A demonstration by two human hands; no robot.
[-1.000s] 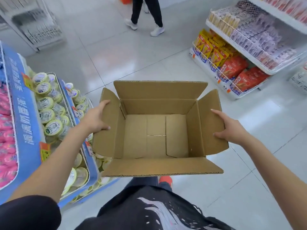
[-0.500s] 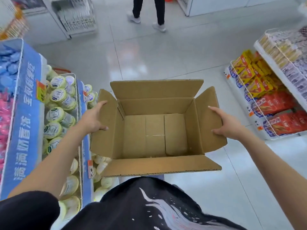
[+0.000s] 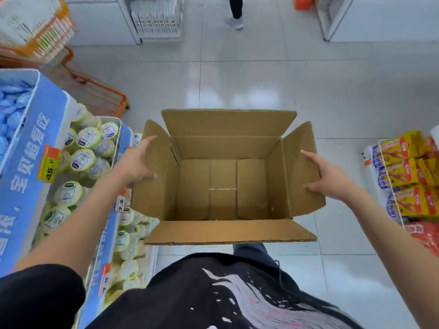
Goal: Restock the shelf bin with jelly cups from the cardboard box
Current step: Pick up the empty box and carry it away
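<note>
The cardboard box point(image 3: 223, 231) is open at the top and has nothing inside. I carry it in front of my body, above the floor. My left hand point(image 3: 133, 166) presses against its left flap with index finger and thumb stretched out. My right hand point(image 3: 330, 178) presses the right flap the same way. The remaining fingers of both hands are hidden. Pale green jelly cups point(image 3: 83, 160) fill the shelf bin point(image 3: 118, 121) just left of the box, and more jelly cups point(image 3: 126, 241) lie in the lower bin beneath the box's left corner.
A blue display point(image 3: 28, 157) holding blue packets stands at the far left, with an orange trolley point(image 3: 95, 91) behind it. Yellow and red snack packs point(image 3: 411, 176) fill a low shelf on the right. A person's leg point(image 3: 235, 13) is far ahead beside white freezers.
Both hands keep the same hold on the box. My view has swung along the aisle: the right shelf slid toward the frame edge and the orange trolley came into sight.
</note>
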